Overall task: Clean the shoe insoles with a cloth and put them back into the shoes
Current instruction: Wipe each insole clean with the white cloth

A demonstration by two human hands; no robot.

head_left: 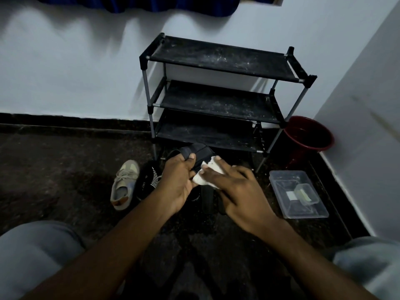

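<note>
My left hand grips a dark insole, thumb on top, holding it up in front of the shoe rack. With straight fingers, my right hand presses a white cloth against the insole's near part. A black shoe with white stripes lies on the floor under my left hand. To its left lies a beige sneaker. More dark shoes sit below my hands, partly hidden.
A black three-tier shoe rack stands against the wall. A red bucket sits in the corner at its right. A clear plastic box lies on the dark floor at the right. My knees frame the bottom corners.
</note>
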